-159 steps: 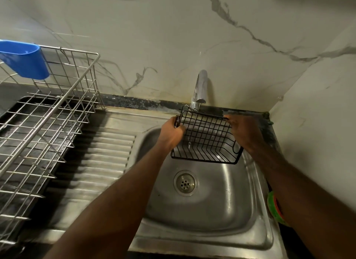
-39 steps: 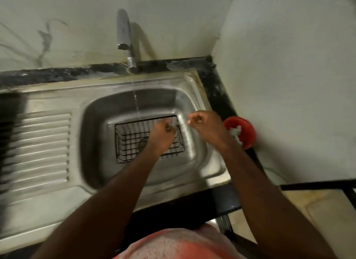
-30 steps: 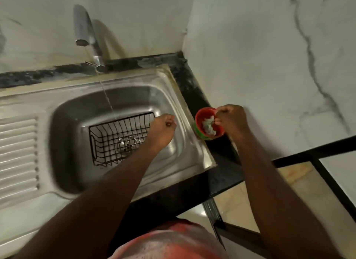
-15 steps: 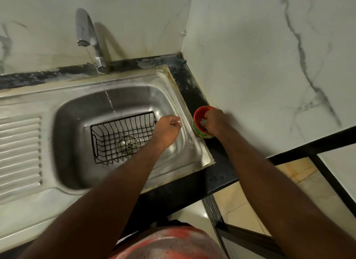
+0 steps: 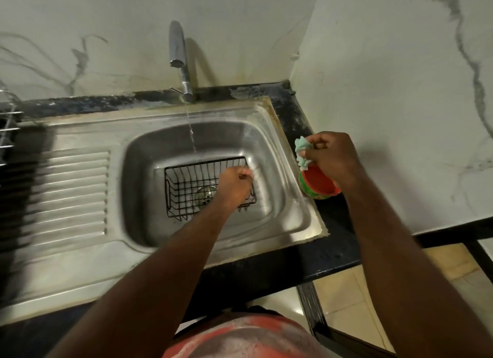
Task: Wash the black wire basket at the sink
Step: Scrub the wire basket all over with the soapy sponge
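Lifting the green scrub pad [image 5: 301, 152] out of the red tub [image 5: 316, 183], no longer digging inside. Gripping the black wire basket [image 5: 186, 187] by its rim in the curled left hand [image 5: 234, 188], down in the sink [image 5: 149, 171]; pinching the pad in the right hand [image 5: 333, 157]. Risking tipping the tub with that wrist.

Single head view, looking steeply down from above sink [image 5: 280, 149], close, tilted toward right wall corner.

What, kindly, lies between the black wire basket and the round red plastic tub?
Only the stainless steel sink's bare wall and rim, seen in the head view.
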Demonstrator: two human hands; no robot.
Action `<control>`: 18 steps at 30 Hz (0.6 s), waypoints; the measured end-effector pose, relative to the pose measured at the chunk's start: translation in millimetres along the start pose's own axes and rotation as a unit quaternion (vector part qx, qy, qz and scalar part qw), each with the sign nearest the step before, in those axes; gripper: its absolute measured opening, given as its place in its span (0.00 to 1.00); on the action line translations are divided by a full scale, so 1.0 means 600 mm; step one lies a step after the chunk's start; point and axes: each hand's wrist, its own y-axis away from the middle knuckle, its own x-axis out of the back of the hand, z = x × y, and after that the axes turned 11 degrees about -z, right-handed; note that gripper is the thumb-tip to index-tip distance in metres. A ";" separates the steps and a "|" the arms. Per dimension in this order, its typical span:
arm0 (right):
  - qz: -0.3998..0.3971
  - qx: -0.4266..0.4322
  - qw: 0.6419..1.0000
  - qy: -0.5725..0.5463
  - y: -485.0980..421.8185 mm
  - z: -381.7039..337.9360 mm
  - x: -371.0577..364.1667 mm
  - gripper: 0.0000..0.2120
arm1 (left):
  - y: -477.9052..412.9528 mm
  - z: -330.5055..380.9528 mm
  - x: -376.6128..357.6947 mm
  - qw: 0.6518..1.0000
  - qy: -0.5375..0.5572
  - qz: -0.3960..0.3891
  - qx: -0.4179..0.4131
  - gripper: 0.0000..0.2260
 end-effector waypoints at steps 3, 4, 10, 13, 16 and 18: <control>-0.089 -0.005 0.985 -0.145 -0.002 -0.019 -0.074 0.14 | 0.002 -0.044 0.047 0.998 -0.038 0.038 0.033 0.06; -0.117 -0.017 0.979 -0.168 -0.005 -0.021 -0.098 0.14 | 0.003 -0.061 0.064 0.996 -0.057 0.051 0.047 0.06; -0.202 -0.099 0.941 -0.254 -0.006 -0.011 -0.220 0.11 | 0.012 -0.160 0.156 0.969 -0.110 0.136 0.176 0.06; -0.210 -0.111 0.933 -0.270 -0.014 -0.005 -0.263 0.11 | 0.013 -0.190 0.179 0.957 -0.141 0.148 0.208 0.04; -0.216 -0.115 0.934 -0.260 -0.021 -0.002 -0.295 0.14 | 0.013 -0.211 0.189 0.954 -0.121 0.143 0.233 0.08; -0.224 -0.119 0.935 -0.249 -0.022 -0.003 -0.312 0.13 | 0.010 -0.222 0.193 0.958 -0.090 0.125 0.243 0.11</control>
